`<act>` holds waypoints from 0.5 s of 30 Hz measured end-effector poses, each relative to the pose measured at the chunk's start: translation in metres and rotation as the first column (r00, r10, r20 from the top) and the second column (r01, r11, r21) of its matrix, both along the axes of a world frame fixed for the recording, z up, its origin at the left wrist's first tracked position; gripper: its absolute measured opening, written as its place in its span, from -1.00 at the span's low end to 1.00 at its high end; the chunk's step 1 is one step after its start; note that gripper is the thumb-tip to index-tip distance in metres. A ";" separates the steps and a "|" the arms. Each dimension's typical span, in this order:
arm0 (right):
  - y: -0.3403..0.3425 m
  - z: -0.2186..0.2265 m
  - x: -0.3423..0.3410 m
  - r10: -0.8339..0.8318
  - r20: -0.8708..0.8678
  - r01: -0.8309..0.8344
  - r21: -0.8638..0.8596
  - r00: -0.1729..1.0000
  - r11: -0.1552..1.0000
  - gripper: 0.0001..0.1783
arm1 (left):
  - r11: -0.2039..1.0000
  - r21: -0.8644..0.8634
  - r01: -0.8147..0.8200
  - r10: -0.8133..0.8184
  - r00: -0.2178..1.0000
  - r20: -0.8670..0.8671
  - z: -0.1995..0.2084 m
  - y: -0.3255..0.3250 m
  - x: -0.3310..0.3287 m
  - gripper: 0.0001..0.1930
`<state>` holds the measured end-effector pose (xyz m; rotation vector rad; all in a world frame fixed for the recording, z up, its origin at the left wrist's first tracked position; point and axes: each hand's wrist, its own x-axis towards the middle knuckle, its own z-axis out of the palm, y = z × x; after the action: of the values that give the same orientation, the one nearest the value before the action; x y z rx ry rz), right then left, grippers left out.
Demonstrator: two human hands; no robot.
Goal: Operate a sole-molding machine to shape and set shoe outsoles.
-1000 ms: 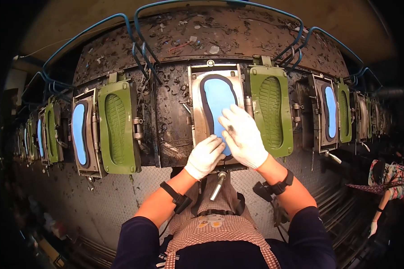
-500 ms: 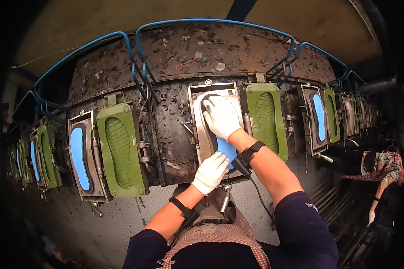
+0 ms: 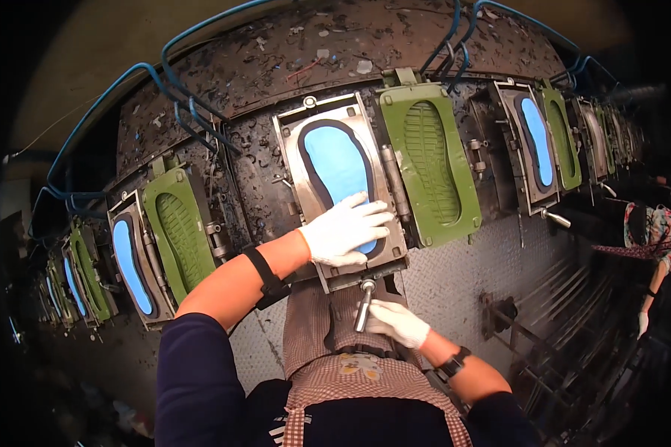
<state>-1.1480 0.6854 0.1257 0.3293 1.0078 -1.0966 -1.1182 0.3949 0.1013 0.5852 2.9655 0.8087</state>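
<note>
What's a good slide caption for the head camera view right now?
Gloved left hand over a blue insole in a metal mold, gloved right hand at the metal handle.

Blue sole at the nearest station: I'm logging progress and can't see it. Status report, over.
Left hand spread over lower part of blue sole. Right hand at metal handle, contact unclear. Sole in metal mold; green plate alongside, not over it.
</note>
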 end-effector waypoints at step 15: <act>-0.076 0.037 -0.106 0.852 -0.523 -0.930 0.307 0.014 0.204 -0.39 | -0.887 0.368 -0.279 0.336 0.157 0.929 -0.132 -0.062 0.071 -0.18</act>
<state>-1.2542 0.6090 0.1623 -0.8529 1.3723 0.0592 -1.0470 0.3326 -0.0303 -2.2471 0.6367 2.9887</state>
